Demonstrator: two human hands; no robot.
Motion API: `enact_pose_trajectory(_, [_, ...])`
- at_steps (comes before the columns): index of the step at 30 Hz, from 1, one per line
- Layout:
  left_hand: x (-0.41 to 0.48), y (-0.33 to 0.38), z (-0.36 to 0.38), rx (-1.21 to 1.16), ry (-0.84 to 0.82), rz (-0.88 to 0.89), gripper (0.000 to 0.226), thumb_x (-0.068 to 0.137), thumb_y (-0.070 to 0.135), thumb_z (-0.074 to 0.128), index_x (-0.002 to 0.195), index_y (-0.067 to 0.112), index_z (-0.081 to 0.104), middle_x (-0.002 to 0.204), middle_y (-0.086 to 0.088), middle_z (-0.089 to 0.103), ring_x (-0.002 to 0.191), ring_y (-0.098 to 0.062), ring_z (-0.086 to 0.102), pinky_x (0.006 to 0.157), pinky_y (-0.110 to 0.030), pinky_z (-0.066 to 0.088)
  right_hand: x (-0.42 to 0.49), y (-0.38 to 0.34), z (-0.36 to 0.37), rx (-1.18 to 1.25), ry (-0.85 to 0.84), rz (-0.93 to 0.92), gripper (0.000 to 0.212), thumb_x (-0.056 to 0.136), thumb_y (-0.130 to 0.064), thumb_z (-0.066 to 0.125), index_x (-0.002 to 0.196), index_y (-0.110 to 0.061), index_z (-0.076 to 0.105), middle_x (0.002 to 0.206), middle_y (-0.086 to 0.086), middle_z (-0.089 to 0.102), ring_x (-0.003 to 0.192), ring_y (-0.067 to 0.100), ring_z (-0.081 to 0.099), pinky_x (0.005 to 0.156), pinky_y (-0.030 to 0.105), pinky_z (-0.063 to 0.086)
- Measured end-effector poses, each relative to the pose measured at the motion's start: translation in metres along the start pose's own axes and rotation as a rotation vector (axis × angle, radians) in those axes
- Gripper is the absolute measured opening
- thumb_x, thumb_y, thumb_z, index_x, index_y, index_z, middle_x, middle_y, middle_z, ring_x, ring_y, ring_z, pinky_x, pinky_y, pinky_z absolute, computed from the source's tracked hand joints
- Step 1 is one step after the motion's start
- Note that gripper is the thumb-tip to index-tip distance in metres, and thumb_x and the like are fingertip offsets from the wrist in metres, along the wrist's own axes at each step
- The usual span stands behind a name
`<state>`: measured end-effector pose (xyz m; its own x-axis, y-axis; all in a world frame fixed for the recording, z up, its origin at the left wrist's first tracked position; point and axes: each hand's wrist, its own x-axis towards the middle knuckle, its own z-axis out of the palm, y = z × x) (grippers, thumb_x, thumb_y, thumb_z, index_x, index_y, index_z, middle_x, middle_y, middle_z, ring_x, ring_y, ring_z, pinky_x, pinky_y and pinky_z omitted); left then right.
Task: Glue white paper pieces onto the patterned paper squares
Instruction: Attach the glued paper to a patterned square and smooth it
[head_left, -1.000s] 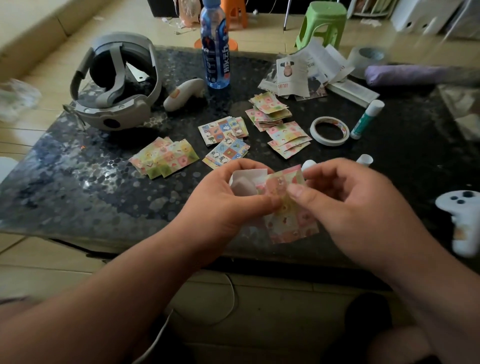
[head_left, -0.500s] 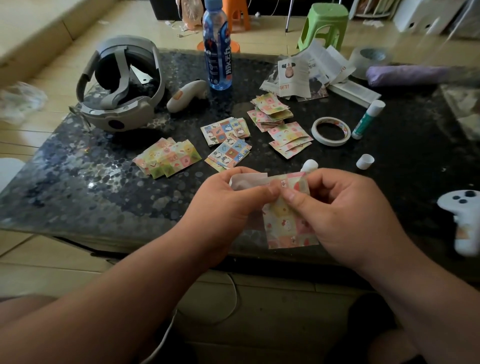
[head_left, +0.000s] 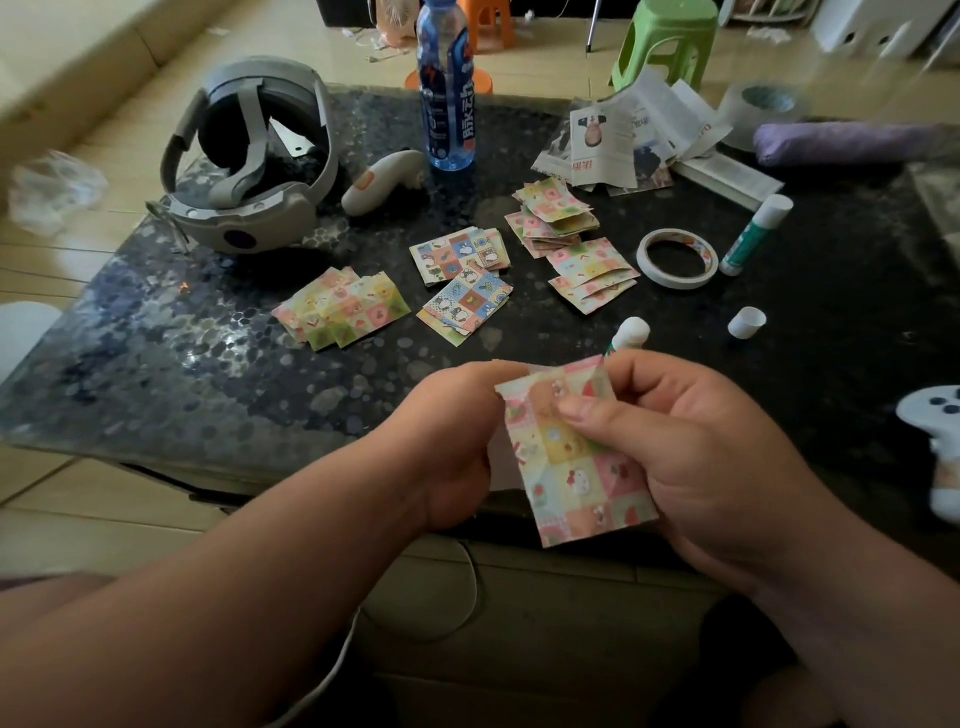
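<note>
I hold one patterned paper square (head_left: 576, 467) over the table's near edge, its printed side towards me. My right hand (head_left: 696, 457) pinches it with the thumb across its upper middle. My left hand (head_left: 457, 441) grips its left edge, where a sliver of white paper (head_left: 501, 467) shows behind. An uncapped glue stick (head_left: 629, 332) pokes up just behind my right fingers; whether my hand holds it I cannot tell. Several piles of patterned squares lie on the table: a pink-yellow pile (head_left: 343, 306), blue piles (head_left: 462, 270) and pastel piles (head_left: 571, 244).
The dark speckled table (head_left: 182, 353) also carries a VR headset (head_left: 249, 166), a white controller (head_left: 382, 182), a water bottle (head_left: 447, 88), a tape roll (head_left: 678, 258), a capped glue stick (head_left: 756, 234), a loose cap (head_left: 746, 322), cut printed paper (head_left: 618, 140) and a second controller (head_left: 935, 441) at the right edge.
The white piece, showing above my left thumb a second ago, now lies almost hidden behind the patterned square. The square has turned flatter towards me and both hands sit a little lower.
</note>
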<state>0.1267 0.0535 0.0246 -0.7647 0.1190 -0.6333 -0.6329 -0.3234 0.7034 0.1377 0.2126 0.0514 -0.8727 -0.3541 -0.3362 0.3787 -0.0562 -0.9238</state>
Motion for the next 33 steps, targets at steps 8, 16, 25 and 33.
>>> enact_pose_trajectory(8, [-0.005, 0.002, 0.005, -0.164, 0.004, 0.019, 0.033, 0.093, 0.003, 0.050, 0.120, -0.008, 0.067, 0.111, -0.026, 0.072, 0.081, -0.031, 0.073, 0.064, -0.039, 0.064, 0.005, -0.004, -0.003, -0.063, 0.221, 0.052, 0.007, 0.094, -0.003, 0.065, 0.090, -0.001, 0.071, 0.088, 0.020, 0.077, 0.083, 0.035, 0.077, 0.071, 0.051, 0.063])
enact_pose_trajectory(16, [-0.004, 0.003, -0.001, -0.104, 0.141, 0.235, 0.027, 0.099, 0.010, 0.050, 0.113, -0.009, 0.064, 0.109, -0.032, 0.070, 0.093, -0.047, 0.068, 0.081, -0.052, 0.059, 0.005, -0.013, -0.009, 0.043, 0.216, 0.058, 0.011, 0.094, -0.002, 0.063, 0.088, -0.001, 0.072, 0.089, 0.020, 0.078, 0.083, 0.034, 0.078, 0.072, 0.048, 0.062])
enact_pose_trajectory(25, [-0.006, 0.000, -0.006, 0.001, 0.146, 0.298, 0.015, 0.096, 0.007, 0.061, 0.096, 0.001, 0.075, 0.095, -0.020, 0.076, 0.085, -0.031, 0.073, 0.073, -0.038, 0.057, 0.009, -0.015, -0.011, 0.008, 0.277, -0.014, 0.011, 0.093, -0.002, 0.064, 0.086, -0.007, 0.071, 0.085, 0.014, 0.078, 0.078, 0.027, 0.078, 0.057, 0.038, 0.061])
enact_pose_trajectory(33, [-0.013, 0.004, -0.003, -0.077, 0.100, 0.276, 0.022, 0.093, -0.007, 0.060, 0.077, 0.006, 0.069, 0.089, -0.019, 0.077, 0.079, -0.030, 0.076, 0.063, -0.031, 0.060, 0.010, -0.014, -0.013, -0.095, 0.288, -0.072, 0.013, 0.089, 0.002, 0.068, 0.096, -0.010, 0.071, 0.089, 0.009, 0.079, 0.081, 0.024, 0.078, 0.062, 0.041, 0.061])
